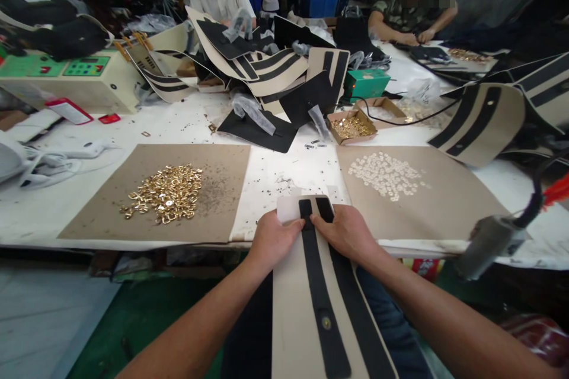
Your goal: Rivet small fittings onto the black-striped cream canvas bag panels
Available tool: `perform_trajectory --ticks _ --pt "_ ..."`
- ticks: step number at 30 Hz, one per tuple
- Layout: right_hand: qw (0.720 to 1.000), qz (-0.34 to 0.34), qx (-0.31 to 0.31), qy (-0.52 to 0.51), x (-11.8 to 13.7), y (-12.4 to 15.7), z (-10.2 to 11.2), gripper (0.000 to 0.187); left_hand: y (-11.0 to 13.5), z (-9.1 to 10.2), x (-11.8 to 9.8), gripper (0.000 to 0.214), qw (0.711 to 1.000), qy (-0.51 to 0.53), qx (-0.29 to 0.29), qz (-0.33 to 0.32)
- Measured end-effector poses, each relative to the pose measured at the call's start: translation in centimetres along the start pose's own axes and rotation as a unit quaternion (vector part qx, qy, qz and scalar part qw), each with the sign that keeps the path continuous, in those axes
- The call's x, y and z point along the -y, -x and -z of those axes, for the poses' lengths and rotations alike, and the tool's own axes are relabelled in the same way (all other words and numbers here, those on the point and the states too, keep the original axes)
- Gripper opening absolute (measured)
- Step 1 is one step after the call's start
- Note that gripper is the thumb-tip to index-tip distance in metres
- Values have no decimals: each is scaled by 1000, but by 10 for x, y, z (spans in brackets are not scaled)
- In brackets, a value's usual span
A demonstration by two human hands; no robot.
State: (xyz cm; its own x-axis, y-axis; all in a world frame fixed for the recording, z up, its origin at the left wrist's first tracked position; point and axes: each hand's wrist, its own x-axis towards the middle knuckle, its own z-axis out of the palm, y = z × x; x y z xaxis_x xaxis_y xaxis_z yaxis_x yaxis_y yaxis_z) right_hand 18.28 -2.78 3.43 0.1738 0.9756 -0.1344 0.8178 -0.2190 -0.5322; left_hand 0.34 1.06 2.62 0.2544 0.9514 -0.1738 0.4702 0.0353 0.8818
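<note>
A cream fabric panel with two black straps hangs from the table's front edge down over my lap. My left hand is closed on its left side near the top. My right hand pinches the right black strap at the top end. The panel's top rests on a small white block on the table. A brass stud sits on the middle strap lower down.
A pile of gold metal fittings lies on a brown board at left, pale round pieces on a board at right. A hammer lies at the right edge. More striped panels, a machine and seated people are behind.
</note>
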Motion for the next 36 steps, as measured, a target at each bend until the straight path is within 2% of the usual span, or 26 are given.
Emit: perform_trajectory --ticks 6,15,20,25,36 --pt "1000 -5 8 10 2 -2 1 28 0 -3 -2 30 1000 8 -14 14" --pt "999 -20 31 12 4 -11 4 24 -6 -4 5 31 999 30 2 30" --pt "999 -24 42 23 5 -13 4 24 -7 -4 1 29 999 27 -2 40" --pt "998 -25 40 38 5 -15 2 25 -8 -4 1 29 999 34 0 39" --pt "999 -17 37 5 2 -17 3 22 -10 -3 1 28 997 46 2 58"
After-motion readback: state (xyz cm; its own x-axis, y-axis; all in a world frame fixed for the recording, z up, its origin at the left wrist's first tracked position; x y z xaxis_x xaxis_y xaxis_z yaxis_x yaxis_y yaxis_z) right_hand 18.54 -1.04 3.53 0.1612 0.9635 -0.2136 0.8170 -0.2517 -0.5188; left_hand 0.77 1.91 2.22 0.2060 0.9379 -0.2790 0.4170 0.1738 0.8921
